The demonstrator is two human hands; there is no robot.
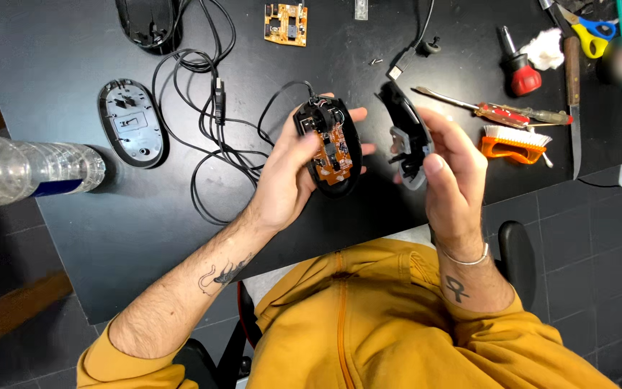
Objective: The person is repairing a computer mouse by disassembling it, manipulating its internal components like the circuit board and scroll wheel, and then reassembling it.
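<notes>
Black and matte, the tabletop (73, 238) runs over a dark tiled floor, with a person in a mustard-yellow hooded top seated at its near edge. The left hand (289, 169) is curled round the black lower shell of a computer mouse (330, 148), its orange circuit board (331, 155) facing up; thumb and fingers clamp the sides. A thin black cable (214, 137) trails from the shell's far end and loops across the table beyond the wrist. The right hand (451, 173) is closed loosely on the black-and-grey upper mouse cover (406, 137), held on edge just beside the shell, with a gap between the two.

Risks, as I judge them: a tug on the looped cable could strain its joint at the board; the fingers near the bare board could press on small parts. Beyond the right hand lie a red-handled screwdriver (520, 112) and an orange brush (516, 144); an elbow sweep might knock them off. A clear plastic bottle (30, 167) lying well out from the left hand could roll.
</notes>
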